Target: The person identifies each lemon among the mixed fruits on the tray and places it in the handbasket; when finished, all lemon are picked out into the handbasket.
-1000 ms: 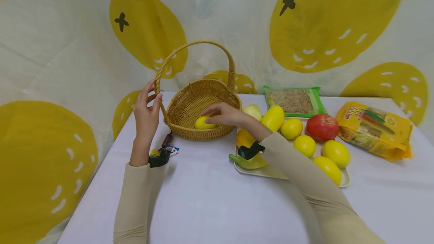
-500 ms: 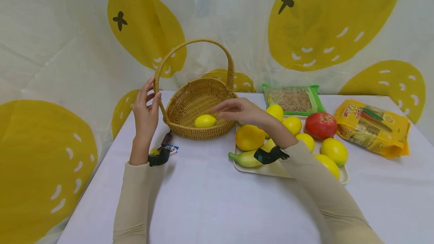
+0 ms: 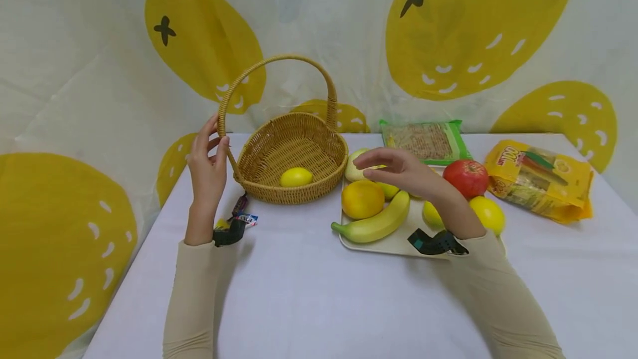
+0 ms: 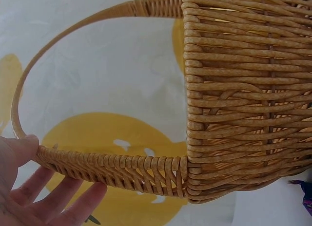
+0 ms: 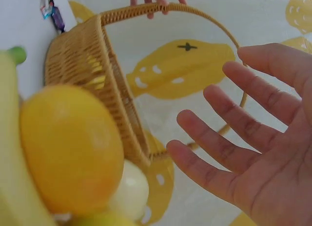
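Note:
My left hand (image 3: 206,169) holds the left side of the wicker basket's handle (image 3: 222,109). In the left wrist view, its thumb lies on one side of the handle (image 4: 117,168) and the fingers on the other. Inside the basket (image 3: 269,193), near the front rim, lies a yellow lemon (image 3: 296,177). My right hand (image 3: 406,173) hovers above the fruit tray (image 3: 394,246), its fingers spread and holding nothing. Below it are an orange-yellow round fruit (image 3: 363,199), a banana (image 3: 379,225) and a pale round fruit (image 3: 356,166). My forearm hides part of the tray.
A red pomegranate (image 3: 466,178) and a yellow lemon (image 3: 487,215) sit at the tray's right. Behind the tray lies a green-edged packet (image 3: 428,142); farther right is a yellow snack bag (image 3: 540,180). Small wrapped candies (image 3: 240,209) lie by my left wrist. A patterned cloth hangs behind.
My right hand has let go of the lemon in the basket, lifted and moved right to above the tray. My left hand stays on the handle. The head view has shifted slightly.

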Demonstrator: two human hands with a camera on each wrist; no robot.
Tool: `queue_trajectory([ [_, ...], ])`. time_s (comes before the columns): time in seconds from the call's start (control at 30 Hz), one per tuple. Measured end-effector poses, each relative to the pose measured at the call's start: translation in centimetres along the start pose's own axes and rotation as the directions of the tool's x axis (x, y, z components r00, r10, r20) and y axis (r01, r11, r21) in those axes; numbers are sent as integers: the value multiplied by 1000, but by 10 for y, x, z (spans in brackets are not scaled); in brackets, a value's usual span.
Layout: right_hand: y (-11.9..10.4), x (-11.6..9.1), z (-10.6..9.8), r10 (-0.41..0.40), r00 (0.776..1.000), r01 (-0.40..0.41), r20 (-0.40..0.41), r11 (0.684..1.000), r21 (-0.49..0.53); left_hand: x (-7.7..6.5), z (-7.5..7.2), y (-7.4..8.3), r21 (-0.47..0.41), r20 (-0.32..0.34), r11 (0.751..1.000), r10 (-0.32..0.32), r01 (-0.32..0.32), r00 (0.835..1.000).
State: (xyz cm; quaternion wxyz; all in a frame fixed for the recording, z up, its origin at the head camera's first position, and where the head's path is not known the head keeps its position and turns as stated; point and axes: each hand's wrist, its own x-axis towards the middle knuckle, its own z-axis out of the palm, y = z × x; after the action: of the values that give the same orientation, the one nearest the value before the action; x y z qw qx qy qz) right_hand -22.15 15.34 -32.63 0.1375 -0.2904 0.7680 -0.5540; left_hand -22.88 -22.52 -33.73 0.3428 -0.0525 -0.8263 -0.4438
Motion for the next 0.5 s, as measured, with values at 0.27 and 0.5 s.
queue_trajectory([
  [0.27,23,-33,-20,77,997,-78,-18,993,-88,0,0,-1,11,2,1000,-8,8,1000],
  [0.5,38,-61,-35,101,988,-117,-114,983,-141,1,1,-1,6,-4,1000,-3,3,1000],
])
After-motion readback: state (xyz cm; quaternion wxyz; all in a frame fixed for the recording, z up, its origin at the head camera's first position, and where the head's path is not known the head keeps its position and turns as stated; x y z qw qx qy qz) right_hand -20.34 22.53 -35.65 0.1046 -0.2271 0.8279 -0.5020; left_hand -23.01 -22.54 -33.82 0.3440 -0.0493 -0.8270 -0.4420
